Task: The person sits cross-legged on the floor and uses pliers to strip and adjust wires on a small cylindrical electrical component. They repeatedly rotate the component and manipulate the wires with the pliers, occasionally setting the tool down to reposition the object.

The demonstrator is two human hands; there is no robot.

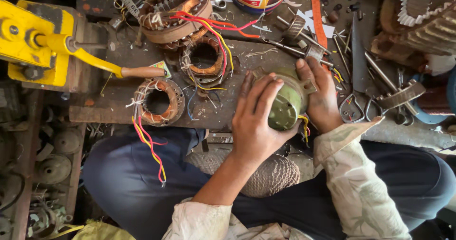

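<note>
Hands: left (256, 121), right (320, 97) clasp green motor (285, 104) between them.

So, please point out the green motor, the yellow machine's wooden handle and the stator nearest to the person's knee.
Green motor (285, 102), head view, on its round side.
Wooden handle (142, 72), head view, on its middle.
Stator (176, 97), head view, on its metal ring's right edge.
</note>
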